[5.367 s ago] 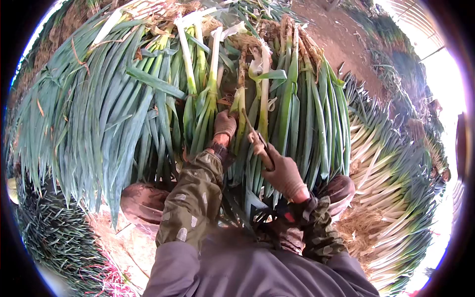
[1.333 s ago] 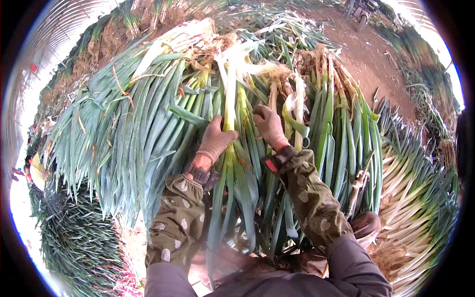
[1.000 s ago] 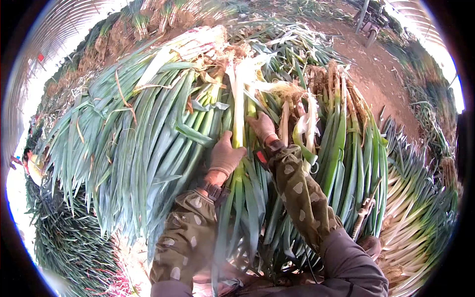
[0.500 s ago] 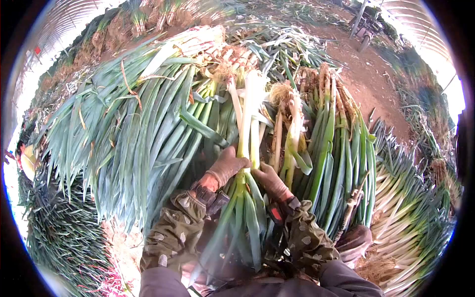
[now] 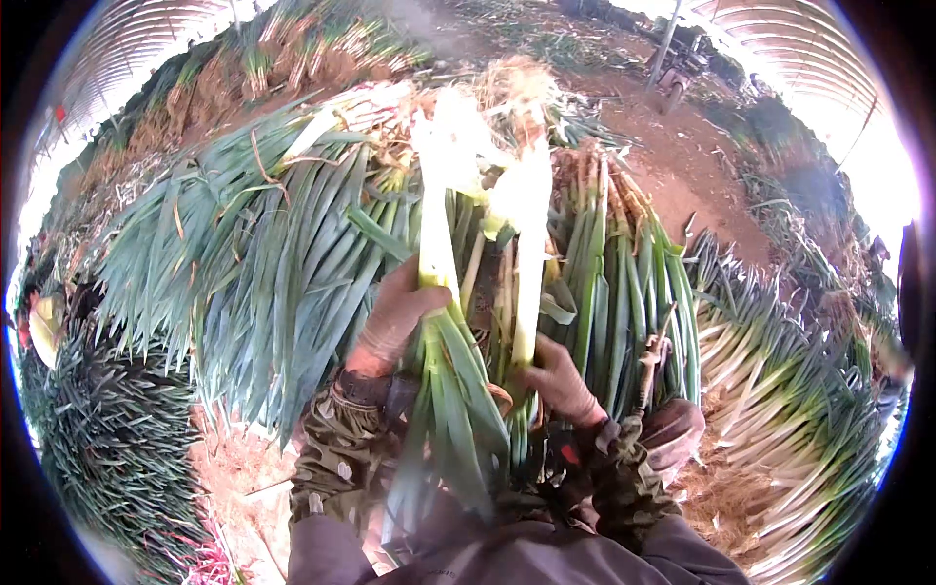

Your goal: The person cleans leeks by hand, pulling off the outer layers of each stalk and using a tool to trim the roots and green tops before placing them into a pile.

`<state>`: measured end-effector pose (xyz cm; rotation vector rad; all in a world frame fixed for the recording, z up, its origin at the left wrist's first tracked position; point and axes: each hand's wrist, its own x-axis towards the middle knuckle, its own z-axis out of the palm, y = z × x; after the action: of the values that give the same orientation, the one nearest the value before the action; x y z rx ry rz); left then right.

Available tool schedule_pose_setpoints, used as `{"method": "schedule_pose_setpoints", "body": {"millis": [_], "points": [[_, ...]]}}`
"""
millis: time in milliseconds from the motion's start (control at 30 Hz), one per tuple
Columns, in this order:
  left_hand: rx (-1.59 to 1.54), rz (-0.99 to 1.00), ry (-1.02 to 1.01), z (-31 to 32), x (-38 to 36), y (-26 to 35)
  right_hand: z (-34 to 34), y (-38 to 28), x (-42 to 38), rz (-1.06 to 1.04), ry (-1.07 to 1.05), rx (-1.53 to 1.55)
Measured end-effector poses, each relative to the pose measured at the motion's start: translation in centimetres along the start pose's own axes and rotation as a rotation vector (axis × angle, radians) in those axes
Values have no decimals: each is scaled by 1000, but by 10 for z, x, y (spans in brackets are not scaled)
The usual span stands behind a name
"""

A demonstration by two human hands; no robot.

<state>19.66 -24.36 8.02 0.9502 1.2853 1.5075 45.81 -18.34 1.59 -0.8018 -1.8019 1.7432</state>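
Note:
My gloved left hand (image 5: 402,310) is closed round a thick green onion (image 5: 436,229), its white end up and its green leaves hanging down toward my lap. To the right, my gloved right hand (image 5: 559,382) grips another green onion (image 5: 530,268) lower on its stalk. The white ends stand apart from each other at hand height, with pale peeled-looking skin (image 5: 492,200) between them; their tops are blurred and overexposed. Behind them a large heap of green onions (image 5: 244,253) lies to the left, leaves pointing toward me.
On the right a smaller bunch with brown roots (image 5: 609,234) leans near a thin stick (image 5: 653,366). Rows of white-stalked onions (image 5: 751,390) lie farther right. Dark green leaves (image 5: 117,448) fill the lower left. A three-wheeled vehicle (image 5: 678,73) stands at the back on bare soil.
My hands have moved apart, the right one lower. The stalks that stood close together are now split between them, spread into a V, with the white ends higher and nearer.

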Motion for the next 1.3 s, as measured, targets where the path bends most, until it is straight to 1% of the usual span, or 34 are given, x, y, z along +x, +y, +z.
{"method": "schedule_pose_setpoints", "body": {"millis": [33,67,133,200,233,267,333,367,400,433,500,533,600,633,667,733,800,833,867,933,967,1000,1067,1100,1133,1167,1200,1233,1267,1300], "points": [[-17,33,-21,1,-3,-3,-5,-3,8,-92,105,-37],[39,34,23,4,-3,-11,-16,-1,18,-121,200,-112],[43,78,23,17,-13,-6,-30,2,41,-206,426,-360],[37,108,-16,27,-11,0,-41,-13,53,-100,340,-334],[30,114,-35,34,-11,-3,-43,-28,55,-24,236,-327],[-9,60,-78,38,-3,-15,-44,-43,59,104,157,-378],[134,53,-70,68,-6,-10,-55,-11,90,-144,70,-383],[211,82,-100,80,-8,-8,-55,-2,101,-248,48,0],[279,192,-115,88,-7,-15,-49,-17,95,-226,63,54],[273,226,-108,96,-5,-23,-40,-45,80,-198,82,108],[282,275,-114,110,-2,-34,-36,-73,73,-140,87,-7],[392,387,-58,119,-1,-39,-35,-86,70,-111,86,-65],[613,604,72,137,-4,-47,-34,-94,80,-280,25,-326],[569,591,45,141,-2,-36,-30,-119,72,-155,46,-322],[541,560,-5,144,-3,-18,-31,-144,69,-93,65,-368],[483,504,-96,147,-9,29,-43,-170,68,-198,-41,-167],[456,615,-64,155,-23,77,-57,-209,74,-210,-23,-236],[335,665,-82,162,-25,92,-63,-236,76,-212,9,-436],[300,725,-55,167,-21,94,-70,-262,78,-214,48,-638],[252,878,-83,174,-19,107,-85,-290,71,-319,144,-649],[315,930,-95,176,-14,112,-90,-300,61,-369,67,-561],[220,788,-256,175,-19,124,-94,-308,56,-353,73,-570],[-4,632,-524,180,-14,127,-99,-324,49,-330,87,-586],[-165,624,-584,188,-16,126,-93,-334,37,-302,91,-532],[-327,615,-640,197,-19,127,-96,-343,33,-360,41,-573],[-376,682,-607,204,-23,127,-103,-353,30,-416,-9,-611],[-311,680,-587,203,-27,133,-108,-363,27,-471,-58,-648],[-249,678,-567,200,-30,140,-112,-375,27,-531,7,-841],[-189,676,-546,196,-32,145,-107,-385,17,-558,29,-865],[-117,672,-385,185,-32,148,-100,-398,4,-588,49,-888]]}}
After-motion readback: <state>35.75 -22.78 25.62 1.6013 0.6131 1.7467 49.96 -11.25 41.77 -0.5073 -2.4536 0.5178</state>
